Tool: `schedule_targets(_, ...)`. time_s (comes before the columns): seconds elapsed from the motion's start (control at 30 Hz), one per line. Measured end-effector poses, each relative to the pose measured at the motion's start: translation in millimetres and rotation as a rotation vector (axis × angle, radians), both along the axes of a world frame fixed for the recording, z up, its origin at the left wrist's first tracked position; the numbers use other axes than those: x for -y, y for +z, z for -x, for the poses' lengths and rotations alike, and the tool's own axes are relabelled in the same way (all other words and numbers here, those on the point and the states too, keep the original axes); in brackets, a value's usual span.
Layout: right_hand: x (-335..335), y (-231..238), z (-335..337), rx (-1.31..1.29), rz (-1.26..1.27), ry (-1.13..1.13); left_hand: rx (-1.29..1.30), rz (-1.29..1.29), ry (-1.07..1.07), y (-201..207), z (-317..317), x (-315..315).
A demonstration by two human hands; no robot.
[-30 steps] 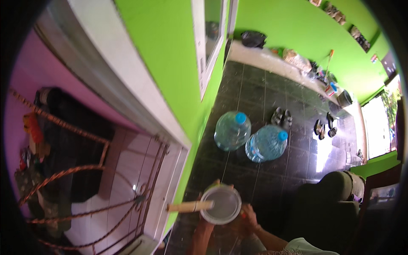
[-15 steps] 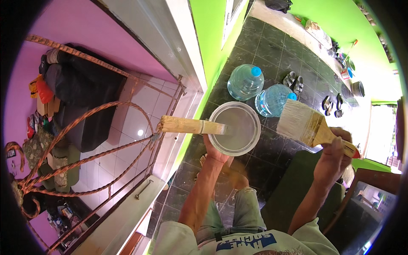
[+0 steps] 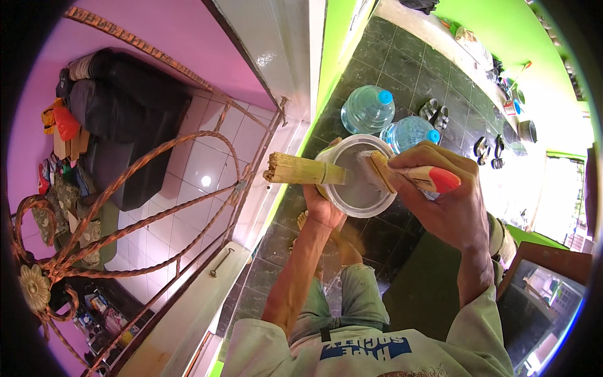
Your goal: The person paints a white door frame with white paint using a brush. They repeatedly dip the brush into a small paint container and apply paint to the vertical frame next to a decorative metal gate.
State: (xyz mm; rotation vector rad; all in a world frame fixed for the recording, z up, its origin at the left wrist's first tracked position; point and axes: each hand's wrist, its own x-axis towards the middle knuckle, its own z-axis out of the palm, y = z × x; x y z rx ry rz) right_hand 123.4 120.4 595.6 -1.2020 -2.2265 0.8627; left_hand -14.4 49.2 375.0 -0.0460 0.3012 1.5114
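Observation:
My left hand (image 3: 322, 208) is wrapped round a round plastic tub (image 3: 361, 213) from below and the side, holding it up at chest height. Whitish liquid shows inside it. A pale bamboo stick (image 3: 300, 170) slants out of the tub over its left rim, its frayed end outward. In my right hand (image 3: 445, 200) is a wide paintbrush (image 3: 418, 178) with a wooden handle tipped red. The brush head is down inside the tub, its bristles against the right inner side and partly hidden.
Left of the tub is a window frame with a twisted rust-coloured iron grille (image 3: 132, 169). Two large water bottles (image 3: 367, 110) and several sandals (image 3: 482, 151) are on the dark tiled floor (image 3: 377, 63). A framed glass panel (image 3: 546, 308) stands at the lower right.
My right hand has brought the paintbrush left, from beside the tub into it. The tub and bamboo stick sit slightly farther right and higher in view.

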Motion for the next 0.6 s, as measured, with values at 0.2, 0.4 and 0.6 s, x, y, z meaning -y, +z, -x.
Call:
schedule_targets(0.2, 2.6, -8.6, 13.4, 0.017, 0.001, -0.01, 0.013, 0.004, -0.02, 5.5, 12.7, 3.6)
schedule_targets(0.4, 14.4, 2.2, 24.0, 0.033, 0.047, -0.077, -0.085, 0.012, -0.009, 15.6, 23.4, 8.5)
schedule_targets(0.6, 23.7, 17.3, 11.7, -0.182, 0.192, -0.287, 0.007, 0.018, -0.007, 9.7, 29.4, 16.4)
